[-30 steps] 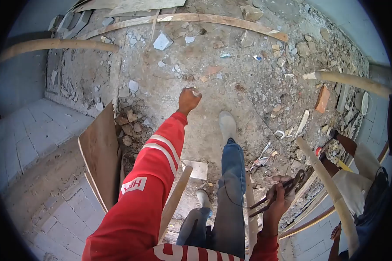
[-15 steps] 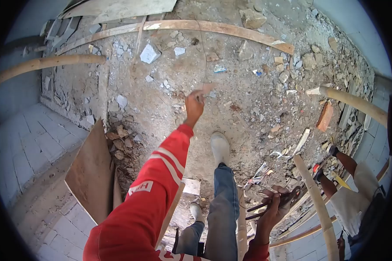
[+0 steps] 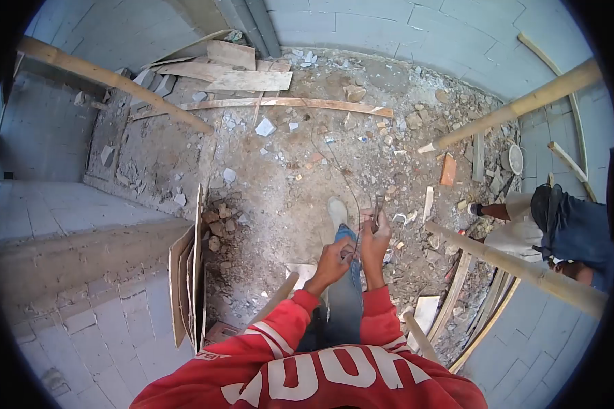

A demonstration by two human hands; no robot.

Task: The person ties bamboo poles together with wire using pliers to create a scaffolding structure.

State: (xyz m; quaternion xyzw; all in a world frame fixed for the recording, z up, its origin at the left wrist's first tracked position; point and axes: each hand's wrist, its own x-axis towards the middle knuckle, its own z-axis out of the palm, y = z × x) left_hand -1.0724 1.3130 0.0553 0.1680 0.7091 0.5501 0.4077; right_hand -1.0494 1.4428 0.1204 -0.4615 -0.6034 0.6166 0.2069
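Note:
My left hand (image 3: 332,264) is closed in front of my body, its fingers pinched on a thin dark wire. Beside it, my right hand (image 3: 375,240) grips a pair of dark metal pincers (image 3: 379,203), whose one end points up away from me. The wire (image 3: 346,178) runs up from between my hands and trails over the rubble floor. Both hands are above my jeans-clad leg (image 3: 344,300) and a pale boot (image 3: 337,211). How the wire sits against the pincers is too small to tell.
Wooden poles slant in at the left (image 3: 116,82), upper right (image 3: 518,102) and lower right (image 3: 518,266). A long plank (image 3: 300,102) crosses the rubble. Boards (image 3: 187,286) lean on the left. A co-worker (image 3: 573,218) is on the right, near an orange brick (image 3: 448,169).
My left hand has drawn back from the floor to my right hand, bringing the wire. The right hand has moved up and inward with the pincers. The view has tilted up.

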